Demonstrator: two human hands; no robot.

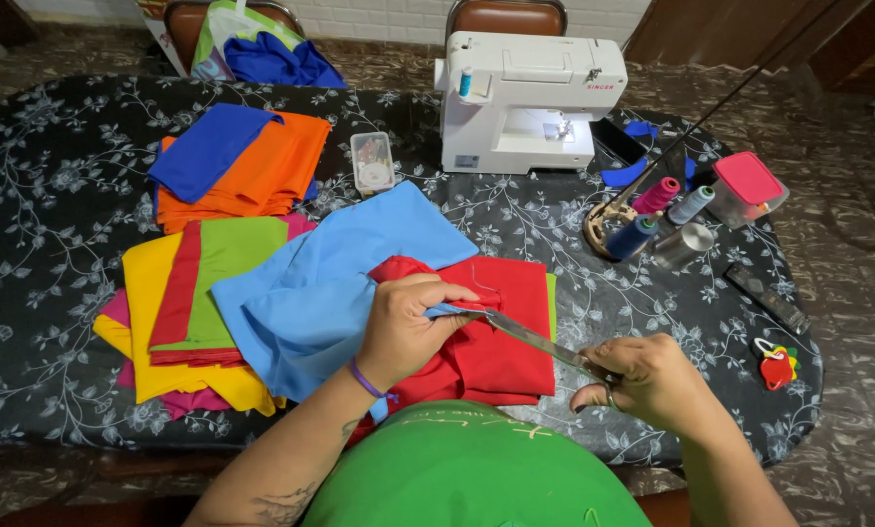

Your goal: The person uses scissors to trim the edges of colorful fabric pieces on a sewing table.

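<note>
My left hand (405, 327) pinches an edge of a light blue cloth (330, 283) that lies over a red cloth (496, 332) in front of me. My right hand (647, 381) grips the handles of a pair of scissors (535, 340). Their long metal blades point left and reach the blue cloth edge right at my left fingertips. A purple band circles my left wrist.
A white sewing machine (520, 102) stands at the back. Stacks of orange and blue cloth (238, 166) and yellow, green and red cloth (189, 293) lie left. Thread spools (657, 220), a pink-lidded box (750, 185) and a clear small box (372, 161) sit around the patterned black table (47, 195).
</note>
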